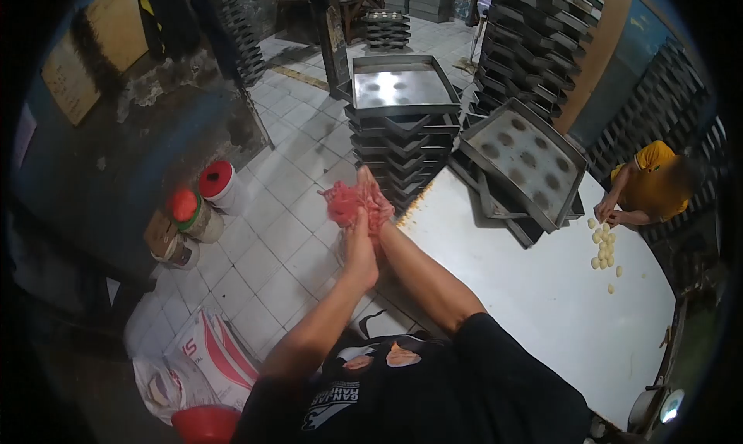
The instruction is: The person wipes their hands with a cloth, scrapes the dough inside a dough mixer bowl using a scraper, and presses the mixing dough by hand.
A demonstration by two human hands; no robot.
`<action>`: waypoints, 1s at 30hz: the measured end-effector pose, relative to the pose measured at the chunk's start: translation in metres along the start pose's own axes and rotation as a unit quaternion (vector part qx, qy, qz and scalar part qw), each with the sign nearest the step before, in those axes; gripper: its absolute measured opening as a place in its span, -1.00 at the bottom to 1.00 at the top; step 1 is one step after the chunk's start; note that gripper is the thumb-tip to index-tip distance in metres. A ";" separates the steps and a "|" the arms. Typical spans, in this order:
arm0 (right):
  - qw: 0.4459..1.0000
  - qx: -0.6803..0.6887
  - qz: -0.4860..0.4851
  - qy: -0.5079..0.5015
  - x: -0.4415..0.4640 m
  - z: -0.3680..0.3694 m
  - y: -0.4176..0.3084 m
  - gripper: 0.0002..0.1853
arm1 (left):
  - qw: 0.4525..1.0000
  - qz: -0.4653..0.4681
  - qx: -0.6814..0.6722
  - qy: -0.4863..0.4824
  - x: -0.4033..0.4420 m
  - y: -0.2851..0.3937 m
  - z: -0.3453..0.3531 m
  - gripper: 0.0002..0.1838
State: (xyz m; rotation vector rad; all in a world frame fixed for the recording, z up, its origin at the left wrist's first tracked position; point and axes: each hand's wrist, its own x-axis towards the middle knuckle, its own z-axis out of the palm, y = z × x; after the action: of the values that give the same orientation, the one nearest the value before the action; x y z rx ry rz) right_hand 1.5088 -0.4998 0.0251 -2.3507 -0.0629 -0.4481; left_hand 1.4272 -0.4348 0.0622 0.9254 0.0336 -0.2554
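A crumpled red-pink cloth or plastic bag is bunched between my two hands, out in front of my body above the tiled floor. My left hand presses on it from the near side, fingers wrapped in its folds. Behind and to the right of it, my right hand grips the same bundle, its upper part reaching above the folds. The fingertips of both hands are partly hidden by the material. The white table's left corner lies just right of my hands.
Metal trays stand stacked ahead; more trays lie on the white table. A co-worker in yellow handles small dough pieces at right. Lidded buckets and printed sacks are on the left floor.
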 end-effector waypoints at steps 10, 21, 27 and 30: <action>0.946 -0.279 -0.059 -0.150 0.043 0.038 -0.137 0.17 | 0.972 -0.130 0.031 -0.195 0.153 0.160 -0.140 -0.64; 0.937 0.083 0.024 -0.338 0.126 0.014 -0.029 0.43 | 0.866 -0.093 0.326 -0.368 0.158 0.175 -0.138 -0.80; 0.778 0.565 0.183 0.208 0.189 0.006 0.000 0.06 | 0.904 -0.196 0.191 -0.328 0.165 0.192 -0.128 -0.61; 0.540 0.792 0.095 0.270 0.227 0.032 -0.027 -0.03 | 0.888 -0.292 0.009 -0.357 0.162 0.157 -0.090 -0.43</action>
State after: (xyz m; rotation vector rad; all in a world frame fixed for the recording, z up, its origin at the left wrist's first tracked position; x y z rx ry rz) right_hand 1.7271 -0.4778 0.0979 -0.3251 0.0701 -0.5840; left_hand 1.6283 -0.3064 0.1090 0.7734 -0.3778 -1.1494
